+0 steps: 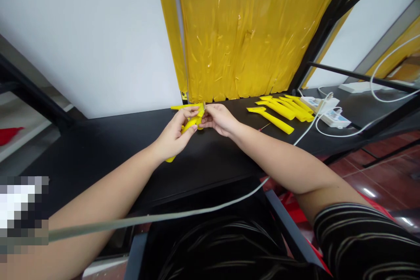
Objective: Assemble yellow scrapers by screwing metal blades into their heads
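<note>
My left hand (175,133) is wrapped round a yellow plastic handle-like tool (189,124), whose lower end sticks out below the palm. At its head, above the table, the fingers of my right hand (218,119) are bent and pressed together; whatever they pinch is small and partly hidden. A thin yellow part points left beyond my left fingers, and I cannot tell whether it belongs to the same piece. To the right lie several similar yellow handle-like tools (277,121) with angled heads, side by side on the black table (210,166).
Near the yellow tools, a thin rod like a screwdriver (265,126) lies on the table. White power strips (333,116) with cables stand at the right. A white cable (197,213) crosses in front of me. Behind hangs a yellow plastic strip curtain (243,30) beside a white panel (98,30).
</note>
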{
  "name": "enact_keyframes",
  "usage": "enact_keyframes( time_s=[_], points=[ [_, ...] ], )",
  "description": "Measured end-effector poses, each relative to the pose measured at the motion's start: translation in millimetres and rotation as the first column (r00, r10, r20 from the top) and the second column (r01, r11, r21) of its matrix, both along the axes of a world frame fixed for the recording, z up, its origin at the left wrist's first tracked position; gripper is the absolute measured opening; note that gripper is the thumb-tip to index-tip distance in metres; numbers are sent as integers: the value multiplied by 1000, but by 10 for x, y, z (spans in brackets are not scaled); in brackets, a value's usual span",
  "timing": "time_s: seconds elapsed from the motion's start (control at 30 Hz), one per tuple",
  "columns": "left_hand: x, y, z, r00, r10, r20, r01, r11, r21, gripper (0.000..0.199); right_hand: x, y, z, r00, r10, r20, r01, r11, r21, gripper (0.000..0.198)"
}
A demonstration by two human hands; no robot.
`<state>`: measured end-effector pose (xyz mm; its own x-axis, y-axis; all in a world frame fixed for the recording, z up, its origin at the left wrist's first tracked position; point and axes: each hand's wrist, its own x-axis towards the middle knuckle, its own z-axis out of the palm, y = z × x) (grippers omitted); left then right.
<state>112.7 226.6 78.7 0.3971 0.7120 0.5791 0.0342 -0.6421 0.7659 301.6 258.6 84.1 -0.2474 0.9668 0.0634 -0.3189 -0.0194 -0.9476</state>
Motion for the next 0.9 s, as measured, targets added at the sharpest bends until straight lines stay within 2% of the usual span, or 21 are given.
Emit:
enact_keyframes(
  time_s=[0.07,0.17,0.27,0.37,0.43,0.5,0.57,0.63,0.7,0.8,0.9],
  points=[
    [-17,20,24,994,9,-106,2,995,104,28,13,-5,15,997,61,-53,-64,996,-59,23],
    [-24,37,40,988,22,-155,5,985,173,27,10,8,-5,996,70,-60,-72,997,-36,26],
    [2,19,21,995,18,-95,-9,995,97,30,-25,31,-63,1000,-19,11,18,996,84,28],
    [46,-22,-15,1000,-13,9,14,999,-51,35,-42,54,-125,978,-167,125,130,956,264,21],
    [73,-49,-26,998,-36,56,44,988,-146,36,-18,61,-147,931,-297,215,180,882,436,13],
    [94,-70,-17,995,-43,87,61,975,-215,36,31,58,-144,852,-435,291,171,757,630,8],
    [107,-84,7,992,-39,117,67,966,-249,36,85,46,-118,767,-544,340,100,625,774,6],
    [113,-93,34,990,-40,137,76,961,-267,37,128,30,-84,704,-608,366,24,536,844,4],
    [112,-94,51,989,-50,139,88,956,-278,37,149,20,-57,667,-641,381,-24,492,870,3],
    [100,-83,49,991,-53,120,84,960,-268,37,148,17,-46,648,-649,398,-43,491,870,3],
    [83,-71,36,995,-50,84,70,965,-251,37,130,26,-58,680,-614,400,-8,539,842,4]
  ],
)
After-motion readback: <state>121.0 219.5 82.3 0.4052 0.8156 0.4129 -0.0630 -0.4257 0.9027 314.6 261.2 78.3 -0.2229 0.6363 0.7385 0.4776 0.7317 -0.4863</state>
